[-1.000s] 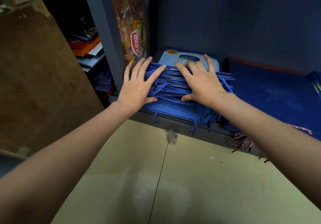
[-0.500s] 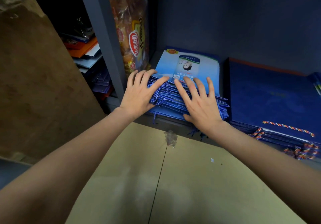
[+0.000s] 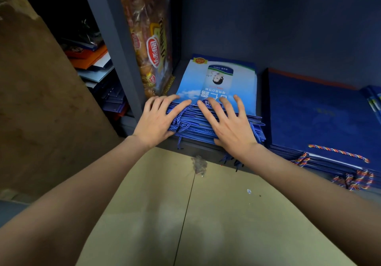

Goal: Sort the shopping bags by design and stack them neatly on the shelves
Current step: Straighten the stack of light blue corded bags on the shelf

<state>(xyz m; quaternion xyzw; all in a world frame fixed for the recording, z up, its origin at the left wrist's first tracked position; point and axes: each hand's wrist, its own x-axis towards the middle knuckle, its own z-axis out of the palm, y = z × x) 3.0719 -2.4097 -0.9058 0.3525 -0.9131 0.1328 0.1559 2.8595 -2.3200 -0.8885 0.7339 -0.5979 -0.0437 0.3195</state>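
Note:
A stack of light blue printed shopping bags [image 3: 218,80] lies flat on the low shelf [image 3: 208,150], its blue rope handles bunched at the near edge. My left hand [image 3: 156,121] presses flat on the stack's near left corner, fingers straight over the rope handles. My right hand [image 3: 228,125] rests flat with spread fingers on the near right part of the same stack. To the right lies a second stack of dark blue bags [image 3: 321,113] with multicoloured rope handles [image 3: 338,152].
A grey shelf upright [image 3: 115,45] stands left of the stack, with a packet of bread [image 3: 150,38] leaning against it. Behind the upright lie mixed orange and blue bags [image 3: 97,67]. A brown cardboard sheet [image 3: 41,100] is on the left. Beige floor tiles [image 3: 195,214] lie below.
Both hands have slid back toward the near edge of the light blue stack, uncovering its printed top. The view shifted, bringing the dark blue stack fully into sight.

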